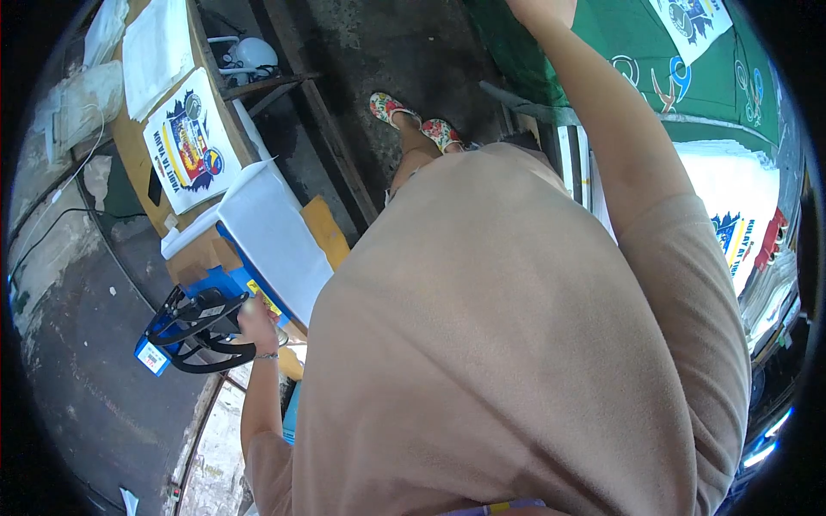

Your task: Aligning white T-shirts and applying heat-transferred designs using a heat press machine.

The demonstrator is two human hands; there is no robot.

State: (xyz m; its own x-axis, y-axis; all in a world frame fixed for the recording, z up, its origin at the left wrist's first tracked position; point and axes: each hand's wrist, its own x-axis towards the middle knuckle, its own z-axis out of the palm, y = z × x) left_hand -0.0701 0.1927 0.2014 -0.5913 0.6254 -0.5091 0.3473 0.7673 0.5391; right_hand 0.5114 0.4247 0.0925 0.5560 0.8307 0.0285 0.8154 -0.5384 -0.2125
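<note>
My left hand (pixel 258 325), with a bracelet at the wrist, is closed at the end of a black handle. The handle belongs to a black device with curved bars (pixel 211 331), over blue boxes at the left; its exact kind I cannot make out. White sheet material (pixel 274 241) drapes over the table beside that hand. My right hand (pixel 544 10) reaches to the top edge of the head view, by the green printed cloth (pixel 594 60). Its fingers are cut off by the frame. On the cloth lies a white printed sheet (pixel 693 26).
A wooden table (pixel 129 142) at the left bears a colourful printed sheet (pixel 191 142), a white stack (pixel 157 56) and a dark phone-like object (pixel 155 187). Under its frame is a round white appliance (pixel 255 53). White printed sheets (pixel 731 185) are piled at the right.
</note>
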